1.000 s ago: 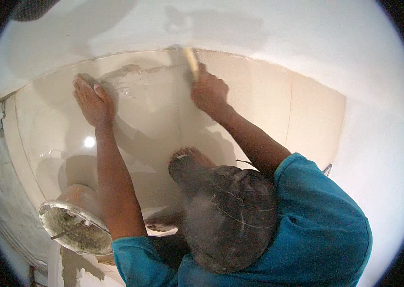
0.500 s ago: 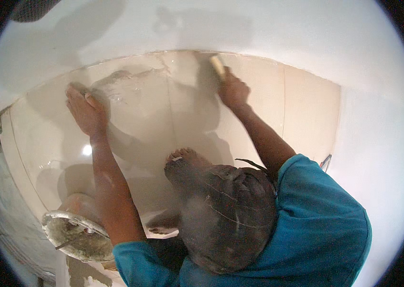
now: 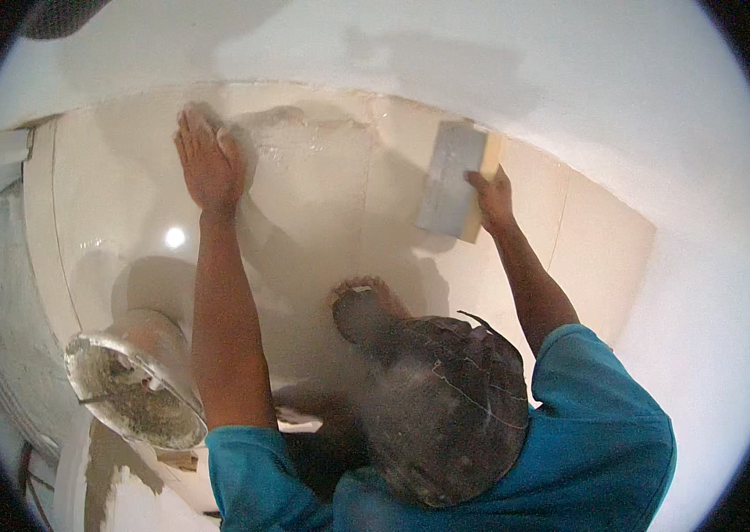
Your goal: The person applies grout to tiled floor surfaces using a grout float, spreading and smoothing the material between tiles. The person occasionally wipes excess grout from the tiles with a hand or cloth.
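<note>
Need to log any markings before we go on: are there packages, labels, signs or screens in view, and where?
None in view: no package, label, sign or screen.
Grout float: in the right hand, flat grey rectangle, tan edge.
Bucket: lower left, round, grey, unmarked.

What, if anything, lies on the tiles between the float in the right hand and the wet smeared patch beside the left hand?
Nothing visible: the tiled floor between the float in the right hand and the wet patch by the left hand is bare.
</note>
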A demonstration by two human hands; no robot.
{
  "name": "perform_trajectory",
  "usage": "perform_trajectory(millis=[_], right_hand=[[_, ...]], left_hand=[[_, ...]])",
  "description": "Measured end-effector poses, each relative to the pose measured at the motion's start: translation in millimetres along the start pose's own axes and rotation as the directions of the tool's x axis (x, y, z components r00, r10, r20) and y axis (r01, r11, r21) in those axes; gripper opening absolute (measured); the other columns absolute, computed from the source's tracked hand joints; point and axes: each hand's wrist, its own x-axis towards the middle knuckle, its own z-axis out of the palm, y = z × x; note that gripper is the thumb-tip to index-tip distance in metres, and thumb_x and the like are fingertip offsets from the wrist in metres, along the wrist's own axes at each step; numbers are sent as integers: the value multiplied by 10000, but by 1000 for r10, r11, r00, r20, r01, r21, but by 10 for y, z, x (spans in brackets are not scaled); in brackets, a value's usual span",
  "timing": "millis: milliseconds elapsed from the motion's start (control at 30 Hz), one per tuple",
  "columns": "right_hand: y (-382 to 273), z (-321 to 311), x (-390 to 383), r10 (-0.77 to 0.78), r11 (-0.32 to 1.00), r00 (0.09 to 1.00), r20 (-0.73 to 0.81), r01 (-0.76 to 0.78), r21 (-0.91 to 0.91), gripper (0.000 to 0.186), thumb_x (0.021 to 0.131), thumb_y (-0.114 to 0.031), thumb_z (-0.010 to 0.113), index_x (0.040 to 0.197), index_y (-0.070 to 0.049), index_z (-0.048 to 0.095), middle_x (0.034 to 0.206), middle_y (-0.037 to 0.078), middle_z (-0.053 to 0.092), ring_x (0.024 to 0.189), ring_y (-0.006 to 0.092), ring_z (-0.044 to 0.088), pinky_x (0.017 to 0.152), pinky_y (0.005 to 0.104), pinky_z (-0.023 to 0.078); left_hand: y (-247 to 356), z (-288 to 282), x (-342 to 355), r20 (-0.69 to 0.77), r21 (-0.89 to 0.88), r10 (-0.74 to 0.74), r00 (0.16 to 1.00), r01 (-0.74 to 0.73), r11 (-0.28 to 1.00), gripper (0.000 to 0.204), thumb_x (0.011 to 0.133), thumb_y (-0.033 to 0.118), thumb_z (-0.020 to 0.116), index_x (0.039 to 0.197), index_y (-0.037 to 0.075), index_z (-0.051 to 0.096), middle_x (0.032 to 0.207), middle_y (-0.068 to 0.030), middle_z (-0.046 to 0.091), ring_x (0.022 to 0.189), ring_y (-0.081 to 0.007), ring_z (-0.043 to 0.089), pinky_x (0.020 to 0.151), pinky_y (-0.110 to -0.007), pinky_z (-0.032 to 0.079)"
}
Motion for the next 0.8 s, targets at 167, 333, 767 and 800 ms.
perform_trajectory(millis=[167,333,767,800], right_hand=[[-126,962,69,-90,979,993,80,103,-174,425,828,-105,674,1198,29,514,1033,129,626,929,237,615,816,389,512],[-345,1526,-34,-150,940,988,42,156,-303,417,824,-124,679,1176,36,523,980,138,640,868,230,624,775,380,510],[-629,2907,-276,-174,954,968,182,211,-213,440,804,-175,703,1172,21,564,1017,192,674,931,286,663,809,406,521],[-628,2967,-272,-136,979,957,257,170,-115,420,819,-147,698,1177,21,557,1032,178,664,942,275,653,827,395,519]], left_hand=[[108,17,57,73,76,46,996,-52,996,585,1003,279,341,1459,-80,265,1542,-222,267,1461,-339,200,1208,-462,139],[350,74,45,80,-142,140,987,-128,982,557,1000,261,355,1436,-83,308,1528,-225,291,1450,-342,231,1206,-458,162],[448,-158,-26,175,-422,13,984,63,904,582,1017,301,269,1454,-84,265,1502,-260,326,1427,-385,266,1181,-458,215],[431,-219,-35,224,-423,-65,972,157,892,590,1021,310,251,1471,-72,243,1510,-258,315,1429,-388,261,1178,-456,218]])
